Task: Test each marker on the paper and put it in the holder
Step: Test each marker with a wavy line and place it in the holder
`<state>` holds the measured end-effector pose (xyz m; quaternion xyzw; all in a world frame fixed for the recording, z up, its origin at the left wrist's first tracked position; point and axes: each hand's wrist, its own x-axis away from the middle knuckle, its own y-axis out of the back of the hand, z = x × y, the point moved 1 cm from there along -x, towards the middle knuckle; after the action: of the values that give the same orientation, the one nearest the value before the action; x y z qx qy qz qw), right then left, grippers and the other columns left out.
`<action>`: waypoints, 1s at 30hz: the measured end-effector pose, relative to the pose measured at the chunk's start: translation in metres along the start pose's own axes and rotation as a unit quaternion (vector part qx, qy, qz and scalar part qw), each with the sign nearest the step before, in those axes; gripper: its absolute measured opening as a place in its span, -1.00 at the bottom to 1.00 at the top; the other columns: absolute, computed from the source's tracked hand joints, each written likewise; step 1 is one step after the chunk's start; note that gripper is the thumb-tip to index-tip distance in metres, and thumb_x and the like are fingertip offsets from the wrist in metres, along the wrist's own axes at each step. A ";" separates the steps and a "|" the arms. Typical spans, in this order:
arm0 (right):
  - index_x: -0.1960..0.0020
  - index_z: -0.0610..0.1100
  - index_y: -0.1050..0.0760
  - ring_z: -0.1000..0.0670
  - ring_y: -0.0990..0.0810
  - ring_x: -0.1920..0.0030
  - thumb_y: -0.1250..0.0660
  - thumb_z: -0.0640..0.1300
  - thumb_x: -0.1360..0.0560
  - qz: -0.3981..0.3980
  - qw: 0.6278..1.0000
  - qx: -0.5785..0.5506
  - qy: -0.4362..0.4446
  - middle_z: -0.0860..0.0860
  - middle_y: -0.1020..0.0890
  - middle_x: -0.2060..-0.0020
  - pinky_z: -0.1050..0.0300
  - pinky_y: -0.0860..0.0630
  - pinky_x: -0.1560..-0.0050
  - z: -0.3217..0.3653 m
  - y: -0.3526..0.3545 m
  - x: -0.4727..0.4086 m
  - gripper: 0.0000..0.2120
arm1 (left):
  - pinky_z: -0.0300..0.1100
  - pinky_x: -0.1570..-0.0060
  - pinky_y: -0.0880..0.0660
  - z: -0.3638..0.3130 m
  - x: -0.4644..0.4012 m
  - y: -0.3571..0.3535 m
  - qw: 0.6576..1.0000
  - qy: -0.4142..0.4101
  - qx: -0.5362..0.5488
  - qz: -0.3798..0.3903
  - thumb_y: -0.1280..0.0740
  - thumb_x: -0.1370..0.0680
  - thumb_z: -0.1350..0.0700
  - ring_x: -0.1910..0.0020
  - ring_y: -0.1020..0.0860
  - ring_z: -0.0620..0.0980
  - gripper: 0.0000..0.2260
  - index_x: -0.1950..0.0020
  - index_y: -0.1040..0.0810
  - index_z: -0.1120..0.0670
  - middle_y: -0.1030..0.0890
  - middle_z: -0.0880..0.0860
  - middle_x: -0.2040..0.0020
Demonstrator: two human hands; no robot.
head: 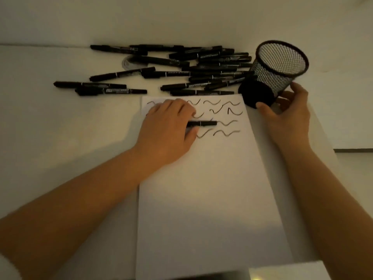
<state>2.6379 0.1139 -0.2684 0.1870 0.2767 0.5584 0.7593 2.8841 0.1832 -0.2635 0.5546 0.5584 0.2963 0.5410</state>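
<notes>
A white sheet of paper (201, 188) lies in front of me with several wavy black test strokes near its top. My left hand (169, 130) rests on the paper and grips a capped black marker (203, 123) that lies flat and points right. My right hand (288, 116) holds the black mesh holder (276, 71) by its lower side. The holder is tilted, its open mouth turned up and away from me, and it looks empty. Beyond the paper lies a loose pile of several black markers (201, 65).
The white table (70, 128) stretches to the left. A pale wall rises right behind the marker pile. A round grey disc (131, 64) shows under some markers. The table's right edge (353, 150) lies past my right forearm.
</notes>
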 end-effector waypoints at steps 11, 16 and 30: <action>-0.29 -0.08 -0.40 -0.09 -0.36 -0.30 -0.12 0.08 -0.55 0.086 0.981 0.160 0.067 -0.06 -0.46 -0.29 0.05 -0.27 -0.22 0.004 0.022 0.069 -0.61 | -0.03 0.02 -0.42 0.037 0.044 0.027 0.996 0.082 -0.015 -0.030 -0.21 -0.54 -0.05 -0.12 -0.43 0.08 -0.70 -0.19 -0.46 0.08 -0.48 0.08 -0.16; -0.23 -0.02 -0.43 -0.04 -0.33 -0.30 -0.20 0.15 -0.49 0.110 0.974 0.177 0.092 0.03 -0.45 -0.29 0.11 -0.25 -0.16 0.005 0.022 0.074 -0.61 | -0.04 0.00 -0.43 0.044 0.050 0.029 0.996 0.084 0.017 -0.039 -0.23 -0.54 0.01 -0.09 -0.45 0.06 -0.76 -0.16 -0.50 0.05 -0.49 0.07 -0.13; -0.13 -0.04 -0.51 0.05 -0.41 -0.13 -0.31 -0.13 -0.48 0.037 0.978 0.119 0.165 0.03 -0.57 -0.09 0.31 -0.22 -0.01 0.023 0.032 0.086 -0.78 | -0.15 0.10 -0.38 0.045 0.050 0.030 0.984 0.123 0.089 -0.094 -0.28 -0.53 0.05 0.03 -0.48 -0.01 -0.87 -0.05 -0.50 0.02 -0.56 -0.02 0.02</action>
<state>2.6475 0.2057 -0.2492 0.1912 0.4553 0.5728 0.6542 2.9447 0.2247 -0.2600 0.5053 0.6943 0.2594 0.4419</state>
